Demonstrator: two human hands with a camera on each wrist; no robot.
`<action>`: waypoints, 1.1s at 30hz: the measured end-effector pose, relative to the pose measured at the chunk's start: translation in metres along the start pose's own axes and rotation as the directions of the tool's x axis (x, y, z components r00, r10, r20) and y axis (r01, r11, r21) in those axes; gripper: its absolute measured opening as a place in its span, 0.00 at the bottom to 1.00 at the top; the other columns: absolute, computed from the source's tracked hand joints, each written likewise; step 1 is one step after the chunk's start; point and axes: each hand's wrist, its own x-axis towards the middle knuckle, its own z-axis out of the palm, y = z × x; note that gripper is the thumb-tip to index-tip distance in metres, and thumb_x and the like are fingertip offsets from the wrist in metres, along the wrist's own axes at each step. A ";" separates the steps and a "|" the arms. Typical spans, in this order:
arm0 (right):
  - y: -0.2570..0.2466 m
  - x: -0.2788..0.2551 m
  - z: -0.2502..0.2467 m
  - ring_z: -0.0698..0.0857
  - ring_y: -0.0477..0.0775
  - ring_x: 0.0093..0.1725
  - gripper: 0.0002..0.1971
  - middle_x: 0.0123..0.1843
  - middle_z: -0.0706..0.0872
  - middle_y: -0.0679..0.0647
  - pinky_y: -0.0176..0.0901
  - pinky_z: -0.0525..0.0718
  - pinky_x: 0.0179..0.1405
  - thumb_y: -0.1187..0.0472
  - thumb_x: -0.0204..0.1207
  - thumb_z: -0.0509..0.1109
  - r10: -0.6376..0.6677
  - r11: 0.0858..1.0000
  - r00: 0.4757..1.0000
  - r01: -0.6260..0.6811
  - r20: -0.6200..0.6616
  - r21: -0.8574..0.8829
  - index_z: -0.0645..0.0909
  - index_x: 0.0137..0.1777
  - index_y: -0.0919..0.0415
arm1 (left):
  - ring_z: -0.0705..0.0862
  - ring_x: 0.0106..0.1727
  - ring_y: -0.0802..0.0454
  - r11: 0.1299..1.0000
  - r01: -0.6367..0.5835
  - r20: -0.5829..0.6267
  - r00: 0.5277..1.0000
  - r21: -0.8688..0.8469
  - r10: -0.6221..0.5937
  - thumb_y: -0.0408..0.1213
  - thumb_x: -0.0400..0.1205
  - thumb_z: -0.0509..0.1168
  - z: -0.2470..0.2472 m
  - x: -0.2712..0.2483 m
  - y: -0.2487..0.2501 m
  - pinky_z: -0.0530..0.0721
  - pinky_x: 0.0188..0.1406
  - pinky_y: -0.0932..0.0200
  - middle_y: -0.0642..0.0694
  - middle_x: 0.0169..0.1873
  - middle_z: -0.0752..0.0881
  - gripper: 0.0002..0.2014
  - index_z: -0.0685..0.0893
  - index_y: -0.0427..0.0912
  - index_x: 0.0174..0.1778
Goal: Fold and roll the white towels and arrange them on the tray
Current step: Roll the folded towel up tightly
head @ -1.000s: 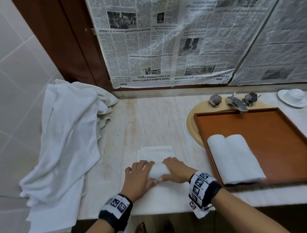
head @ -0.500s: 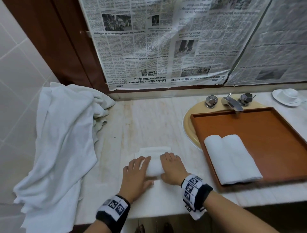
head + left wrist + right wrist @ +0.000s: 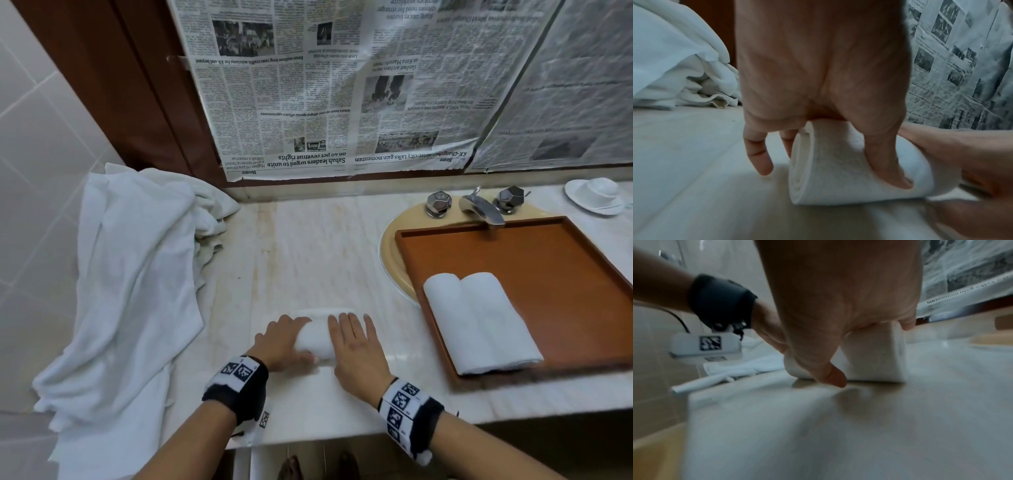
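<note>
White towel (image 3: 317, 339), mostly rolled, lies near the tabletop's (image 3: 308, 260) front edge. Left hand (image 3: 281, 344) curls over the roll's left end, thumb against it; right hand (image 3: 356, 346) presses flat on its right end. Farther right, two rolls (image 3: 479, 322) sit touching in the tray (image 3: 565, 274).

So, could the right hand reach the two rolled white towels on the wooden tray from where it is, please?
Probably yes: the right hand rests on the half-rolled towel, and only bare marble counter lies between it and the rolled white towels.
</note>
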 end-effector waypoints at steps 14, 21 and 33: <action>0.019 0.065 -0.047 0.73 0.60 0.67 0.37 0.69 0.72 0.56 0.54 0.77 0.62 0.45 0.67 0.75 -0.008 0.993 0.951 -0.029 0.310 0.115 0.66 0.72 0.58 | 0.71 0.67 0.47 0.987 0.065 -0.222 0.974 0.145 -0.031 0.64 0.70 0.70 0.003 0.004 0.006 0.73 0.62 0.44 0.52 0.68 0.72 0.39 0.65 0.58 0.76; 0.018 0.057 -0.050 0.74 0.58 0.66 0.40 0.66 0.74 0.55 0.51 0.75 0.56 0.43 0.61 0.77 0.072 0.972 0.883 -0.165 0.463 0.165 0.69 0.71 0.57 | 0.68 0.75 0.43 0.992 -0.035 0.049 0.998 0.118 0.030 0.63 0.67 0.76 -0.022 0.016 0.001 0.75 0.71 0.40 0.50 0.77 0.65 0.48 0.63 0.56 0.81; 0.016 -0.012 -0.052 0.82 0.54 0.50 0.31 0.55 0.82 0.52 0.50 0.87 0.47 0.44 0.57 0.77 0.103 0.882 0.819 -0.338 0.565 0.329 0.73 0.59 0.53 | 0.78 0.57 0.47 0.974 -0.199 0.178 0.968 0.110 0.178 0.52 0.66 0.78 -0.007 -0.012 0.018 0.82 0.51 0.55 0.49 0.61 0.69 0.36 0.74 0.48 0.69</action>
